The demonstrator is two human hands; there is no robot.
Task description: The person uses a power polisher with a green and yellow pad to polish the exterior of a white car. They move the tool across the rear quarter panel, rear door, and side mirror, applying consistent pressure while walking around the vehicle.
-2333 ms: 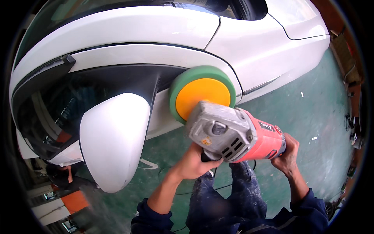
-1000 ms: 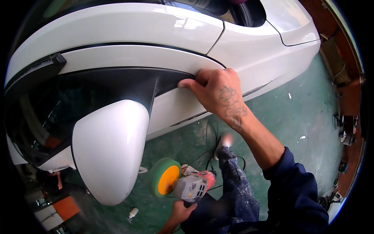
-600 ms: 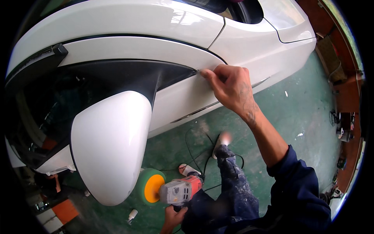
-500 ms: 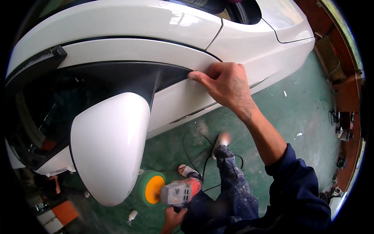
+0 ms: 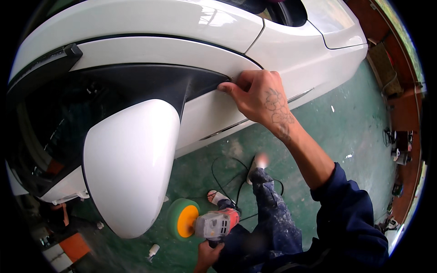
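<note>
My right hand (image 5: 263, 101) rests against the white car's front body (image 5: 291, 59), by the pointed end of the black window-corner trim (image 5: 205, 83). Its fingers are curled in and the thumb reaches toward the trim tip. The fingertips are hidden, so anything in them cannot be made out. Low in the picture, my left hand (image 5: 209, 255) is closed round the handle of a red and grey polisher (image 5: 216, 224). The tool's green foam pad with an orange middle (image 5: 186, 221) hangs beside the white wing mirror (image 5: 132, 168), apart from the car's side panels.
A black power cable (image 5: 218, 179) loops over the green floor (image 5: 318, 132) near my feet. A small white bottle (image 5: 154, 250) lies beyond the mirror's lower end. Along the right wall runs a brown shelf (image 5: 405, 118) with assorted items. Another person (image 5: 63, 214) is at the lower left.
The view has shifted slightly against the car. My right hand has slid a little along the panel beside the trim tip. The polisher in my left hand sits slightly farther right and lower.
</note>
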